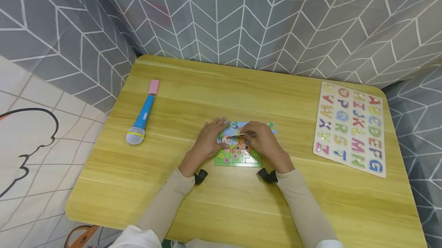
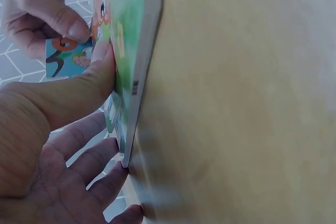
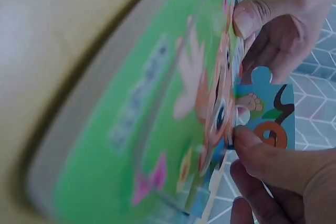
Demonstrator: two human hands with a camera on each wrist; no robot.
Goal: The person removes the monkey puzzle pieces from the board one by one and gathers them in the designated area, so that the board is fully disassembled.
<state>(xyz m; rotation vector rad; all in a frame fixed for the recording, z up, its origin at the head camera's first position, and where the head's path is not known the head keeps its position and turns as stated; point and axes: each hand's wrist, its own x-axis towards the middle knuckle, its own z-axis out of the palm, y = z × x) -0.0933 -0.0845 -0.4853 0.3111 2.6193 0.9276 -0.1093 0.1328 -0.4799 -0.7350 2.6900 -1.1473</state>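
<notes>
A jigsaw puzzle with a monkey picture and a green lower edge lies on the table between both hands. My right hand pinches a blue jigsaw piece between thumb and fingers, tilted up over the puzzle. The piece shows an orange curl, a dark branch and a small foot. At the puzzle's left side, my left hand rests its thumb on the picture, its other fingers spread out by the edge. Part of the puzzle's upper area is hidden by the hands.
A blue toy microphone and a pink block lie at the left of the wooden table. An alphabet board lies at the right. Black wrist mounts sit at both wrists. Grey patterned curtains hang behind.
</notes>
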